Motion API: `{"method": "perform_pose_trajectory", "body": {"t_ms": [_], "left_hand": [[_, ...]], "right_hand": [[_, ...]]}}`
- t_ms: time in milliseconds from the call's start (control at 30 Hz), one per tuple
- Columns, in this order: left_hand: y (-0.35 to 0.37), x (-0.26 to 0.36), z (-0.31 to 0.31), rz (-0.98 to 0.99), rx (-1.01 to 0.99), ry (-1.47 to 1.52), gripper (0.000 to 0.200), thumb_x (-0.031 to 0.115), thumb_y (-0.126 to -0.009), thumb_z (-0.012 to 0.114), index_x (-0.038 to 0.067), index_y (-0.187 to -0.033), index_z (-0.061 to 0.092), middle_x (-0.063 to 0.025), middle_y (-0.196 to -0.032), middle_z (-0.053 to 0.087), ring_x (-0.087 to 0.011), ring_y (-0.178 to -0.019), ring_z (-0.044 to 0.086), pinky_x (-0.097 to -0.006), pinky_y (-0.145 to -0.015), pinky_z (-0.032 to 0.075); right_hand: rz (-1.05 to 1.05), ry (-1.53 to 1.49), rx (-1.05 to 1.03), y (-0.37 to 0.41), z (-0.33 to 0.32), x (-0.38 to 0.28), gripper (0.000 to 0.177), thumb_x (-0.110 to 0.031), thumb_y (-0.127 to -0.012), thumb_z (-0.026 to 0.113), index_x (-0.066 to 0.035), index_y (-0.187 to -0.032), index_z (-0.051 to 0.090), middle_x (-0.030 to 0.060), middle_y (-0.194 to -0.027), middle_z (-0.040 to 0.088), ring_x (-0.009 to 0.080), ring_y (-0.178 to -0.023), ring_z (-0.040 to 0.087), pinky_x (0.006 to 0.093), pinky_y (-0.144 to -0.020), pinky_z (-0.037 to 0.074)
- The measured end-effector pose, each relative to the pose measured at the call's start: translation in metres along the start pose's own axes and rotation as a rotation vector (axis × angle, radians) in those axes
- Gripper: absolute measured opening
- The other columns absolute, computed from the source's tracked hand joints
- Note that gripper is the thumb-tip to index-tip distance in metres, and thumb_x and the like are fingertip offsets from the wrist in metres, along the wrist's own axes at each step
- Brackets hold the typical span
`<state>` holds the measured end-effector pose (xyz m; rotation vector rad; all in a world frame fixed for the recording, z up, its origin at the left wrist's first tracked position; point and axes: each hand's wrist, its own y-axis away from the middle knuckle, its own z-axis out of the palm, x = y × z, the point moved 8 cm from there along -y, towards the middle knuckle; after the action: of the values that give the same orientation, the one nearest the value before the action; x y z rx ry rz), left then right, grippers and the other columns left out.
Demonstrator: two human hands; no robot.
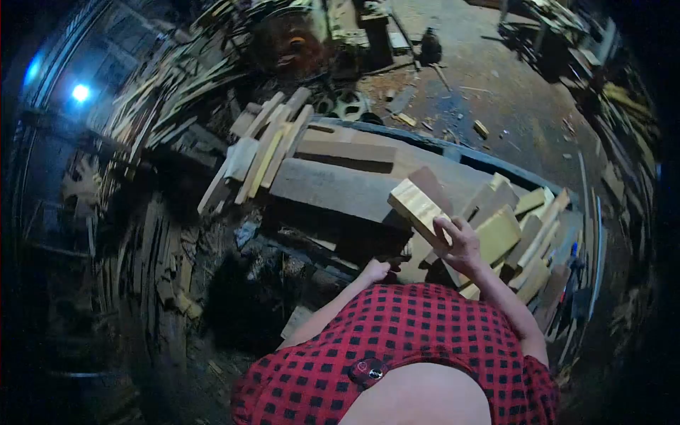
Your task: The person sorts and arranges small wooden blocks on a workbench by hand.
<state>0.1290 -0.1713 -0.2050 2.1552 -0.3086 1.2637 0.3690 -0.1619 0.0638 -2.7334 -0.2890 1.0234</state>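
Gripping a pale wooden block (418,202) at one end

Taking that block as the clock's centre, a stack of strips (269,145) lies toward ten o'clock, and a long grey beam (333,185) at nine. At seven o'clock, the left hand (379,270) is low by the near edge of the counter (460,173); its fingers are partly hidden, so I cannot tell whether they hold anything.

The block appears raised over the counter, its free end angled toward eleven o'clock. It should handle as stiff and hard to damage, probably moderate in weight, with a dry, sawn-looking surface that gives good friction; splinters along the edges seem the likelier nuisance. Held by one end, it may tip, so a hold across the narrow faces nearer mid-length would balance better.

Between four and five o'clock, the right hand (460,244) has its fingers clamped on the block's near end. Beyond, around four, sits a pile of cut pieces (499,234).
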Motion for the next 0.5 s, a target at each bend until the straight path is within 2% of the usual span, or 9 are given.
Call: {"method": "perform_pose_trajectory", "body": {"t_ms": [67, 100, 167, 233, 300, 367, 400, 433, 500], "left_hand": [[0.032, 0.038, -0.046, -0.308, 0.167, -0.096, 0.023, 0.017, -0.087, 0.056, -0.001, -0.099, 0.065, -0.0137, -0.083, 0.069, -0.0229, -0.074, 0.065, -0.0358, -0.069, 0.052], [0.04, 0.057, -0.059, -0.31, 0.179, -0.086, 0.023, 0.017, -0.087, 0.056, -0.001, -0.099, 0.065, -0.0137, -0.083, 0.069, -0.0229, -0.074, 0.065, -0.0358, -0.069, 0.052], [0.055, 0.1, -0.109, -0.052, 0.577, 0.135, 0.025, 0.018, -0.086, 0.062, -0.002, -0.101, 0.061, -0.0158, -0.088, 0.067, -0.0224, -0.079, 0.063, -0.037, -0.072, 0.05], [0.05, 0.103, -0.147, 0.148, 0.795, 0.214, 0.035, 0.022, -0.086, 0.065, 0.0, -0.111, 0.056, -0.0166, -0.101, 0.061, -0.0215, -0.092, 0.059, -0.0367, -0.081, 0.047], [0.06, 0.133, -0.178, 0.193, 0.907, 0.096, 0.046, 0.026, -0.086, 0.066, 0.003, -0.122, 0.049, -0.0169, -0.11, 0.055, -0.0237, -0.098, 0.056, -0.0362, -0.085, 0.045], [0.064, 0.169, -0.201, 0.165, 0.917, 0.015, 0.049, 0.021, -0.086, 0.066, 0.003, -0.126, 0.045, -0.0144, -0.119, 0.048, -0.0242, -0.111, 0.048, -0.0369, -0.093, 0.041], [0.062, 0.185, -0.208, 0.222, 0.948, -0.184, 0.053, 0.025, -0.085, 0.067, 0.006, -0.129, 0.044, -0.0176, -0.123, 0.045, -0.0314, -0.114, 0.045, -0.0426, -0.095, 0.038], [0.058, 0.196, -0.211, 0.28, 0.968, -0.385, 0.057, 0.03, -0.084, 0.067, 0.009, -0.131, 0.043, -0.0208, -0.127, 0.043, -0.0386, -0.117, 0.042, -0.0483, -0.098, 0.036], [0.032, 0.188, -0.214, 0.251, 0.96, -0.443, 0.059, 0.033, -0.083, 0.067, 0.01, -0.132, 0.044, -0.0222, -0.13, 0.039, -0.0417, -0.119, 0.038, -0.0516, -0.099, 0.033]], "right_hand": [[-0.078, 0.005, -0.01, -0.035, 0.027, -0.017, 0.047, -0.017, -0.068, 0.073, -0.02, -0.113, 0.059, 0.0135, -0.092, 0.057, 0.035, -0.085, 0.058, 0.0419, -0.068, 0.049], [-0.129, 0.014, -0.003, -0.051, 0.037, -0.028, 0.042, -0.017, -0.071, 0.07, -0.022, -0.111, 0.059, 0.0131, -0.087, 0.056, 0.0349, -0.079, 0.058, 0.0433, -0.064, 0.048], [-0.163, 0.056, -0.021, -0.078, 0.049, -0.051, 0.033, -0.017, -0.074, 0.067, -0.022, -0.106, 0.059, 0.0113, -0.082, 0.055, 0.0343, -0.075, 0.058, 0.0441, -0.059, 0.048], [-0.239, 0.08, -0.063, -0.096, 0.072, -0.064, 0.032, -0.017, -0.076, 0.066, -0.024, -0.106, 0.06, 0.0106, -0.081, 0.055, 0.0336, -0.072, 0.058, 0.044, -0.056, 0.048], [-0.269, 0.053, -0.147, -0.104, 0.101, -0.058, 0.036, -0.016, -0.076, 0.065, -0.024, -0.111, 0.06, 0.0116, -0.086, 0.055, 0.0327, -0.077, 0.058, 0.0441, -0.06, 0.048], [-0.327, 0.117, -0.169, -0.103, 0.119, -0.059, 0.048, -0.014, -0.073, 0.064, -0.024, -0.12, 0.056, 0.0125, -0.095, 0.054, 0.0328, -0.085, 0.056, 0.0432, -0.066, 0.048], [-0.334, 0.135, -0.248, -0.1, 0.126, -0.057, 0.059, -0.014, -0.069, 0.064, -0.023, -0.126, 0.052, 0.0137, -0.104, 0.051, 0.0338, -0.091, 0.052, 0.0428, -0.072, 0.047], [-0.337, 0.136, -0.252, -0.098, 0.128, -0.058, 0.059, -0.014, -0.069, 0.064, -0.023, -0.126, 0.052, 0.0137, -0.104, 0.051, 0.0338, -0.091, 0.052, 0.0428, -0.072, 0.047], [-0.366, 0.179, -0.207, -0.096, 0.128, -0.06, 0.065, -0.014, -0.065, 0.065, -0.023, -0.128, 0.051, 0.0141, -0.106, 0.05, 0.0338, -0.092, 0.051, 0.0421, -0.073, 0.047]]}}
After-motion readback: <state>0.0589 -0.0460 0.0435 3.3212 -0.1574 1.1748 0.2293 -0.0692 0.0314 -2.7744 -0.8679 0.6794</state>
